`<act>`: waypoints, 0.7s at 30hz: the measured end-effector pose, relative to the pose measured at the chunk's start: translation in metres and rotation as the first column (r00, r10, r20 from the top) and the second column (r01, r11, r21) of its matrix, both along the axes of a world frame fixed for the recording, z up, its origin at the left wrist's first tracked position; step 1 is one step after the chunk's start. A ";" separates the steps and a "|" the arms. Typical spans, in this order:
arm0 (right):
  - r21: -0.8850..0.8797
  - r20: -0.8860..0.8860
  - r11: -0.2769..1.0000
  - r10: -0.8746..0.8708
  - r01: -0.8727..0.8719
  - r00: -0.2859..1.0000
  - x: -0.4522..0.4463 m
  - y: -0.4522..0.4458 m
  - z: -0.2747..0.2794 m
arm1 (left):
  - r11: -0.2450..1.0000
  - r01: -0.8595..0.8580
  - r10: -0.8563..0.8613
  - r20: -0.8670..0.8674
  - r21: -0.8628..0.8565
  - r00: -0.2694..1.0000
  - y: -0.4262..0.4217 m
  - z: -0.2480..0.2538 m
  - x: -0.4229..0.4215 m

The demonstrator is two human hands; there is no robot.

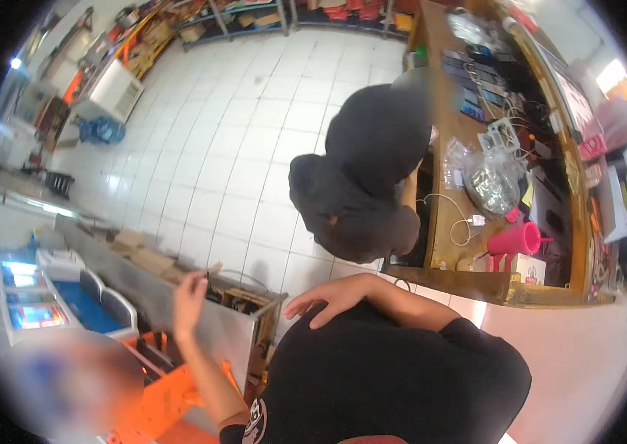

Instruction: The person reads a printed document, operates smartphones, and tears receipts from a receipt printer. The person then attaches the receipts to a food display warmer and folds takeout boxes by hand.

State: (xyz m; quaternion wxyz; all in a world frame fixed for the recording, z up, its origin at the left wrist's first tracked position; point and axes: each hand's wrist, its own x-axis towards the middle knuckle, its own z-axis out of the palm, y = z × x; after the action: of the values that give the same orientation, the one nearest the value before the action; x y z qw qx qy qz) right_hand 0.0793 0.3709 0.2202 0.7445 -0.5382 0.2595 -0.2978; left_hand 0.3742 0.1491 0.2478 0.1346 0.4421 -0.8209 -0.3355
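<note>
My left hand [190,297] is raised at the end of a bent arm, over the edge of a metal-sided counter [213,329]. Its fingers are loosely spread, and I see nothing held in them. My right hand [332,302] lies across the front of my black shirt [395,370], fingers stretched and apart, holding nothing. Pieces of cardboard [152,260] sit along the counter top near my left hand.
A person in black [361,170] bends at a wooden workbench [469,277] bearing a pink tumbler [514,239], plastic bags [492,185] and cables. Another person, blurred, is at lower left beside an orange object [162,403]. Tiled floor [210,148] stretches ahead.
</note>
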 end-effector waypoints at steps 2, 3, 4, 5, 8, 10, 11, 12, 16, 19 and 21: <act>-0.028 -0.068 0.995 -0.097 0.096 0.993 -0.011 -0.004 0.005 | 1.000 -0.002 0.010 0.429 -0.020 0.903 -0.034 -0.139 0.040; -0.019 -0.097 0.990 -0.139 0.138 0.985 -0.015 -0.007 0.008 | 0.991 0.133 -0.113 0.589 0.009 0.800 -0.035 -0.179 0.053; -0.010 -0.124 0.983 -0.182 0.182 0.975 -0.017 -0.012 0.012 | 0.981 0.174 -0.187 0.608 0.081 0.772 -0.037 -0.221 0.060; 0.001 -0.149 0.974 -0.223 0.225 0.963 -0.019 -0.018 0.015 | 0.920 -0.088 -0.070 0.382 0.381 0.921 -0.021 -0.219 0.049; 0.025 -0.171 0.931 -0.354 0.364 0.919 -0.026 -0.043 0.018 | 0.924 -0.063 -0.197 0.612 0.376 0.766 -0.010 -0.290 0.062; 0.028 -0.219 0.899 -0.421 0.437 0.880 -0.035 -0.064 0.033 | 0.921 -0.005 -0.331 0.786 0.390 0.522 -0.022 -0.314 0.049; 0.037 -0.232 0.884 -0.445 0.465 0.865 -0.041 -0.077 0.033 | 0.860 -0.123 -0.312 0.701 0.495 0.641 -0.034 -0.332 0.053; 0.041 -0.243 0.870 -0.468 0.491 0.850 -0.044 -0.091 0.028 | 0.770 -0.221 -0.262 0.612 0.599 0.746 -0.049 -0.345 0.063; 0.020 -0.240 0.798 -0.581 0.602 0.778 -0.074 -0.163 0.008 | 0.778 -0.161 -0.326 0.609 0.608 0.724 -0.192 -0.354 0.016; 0.131 -0.109 0.656 -0.736 0.743 0.668 -0.093 -0.226 -0.013 | 0.893 0.223 -0.435 0.621 0.391 0.652 -0.352 -0.332 -0.041; 0.118 -0.147 0.559 -0.808 0.821 0.571 -0.104 -0.270 -0.017 | 0.886 0.384 -0.451 0.683 0.262 0.575 -0.459 -0.273 -0.114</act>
State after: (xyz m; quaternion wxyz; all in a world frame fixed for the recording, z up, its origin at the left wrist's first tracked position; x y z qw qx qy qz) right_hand -0.0245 0.1007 0.2036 0.5559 -0.3018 0.5313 -0.5635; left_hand 0.2597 -0.3102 -0.0251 -0.3039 0.3373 -0.8708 -0.1885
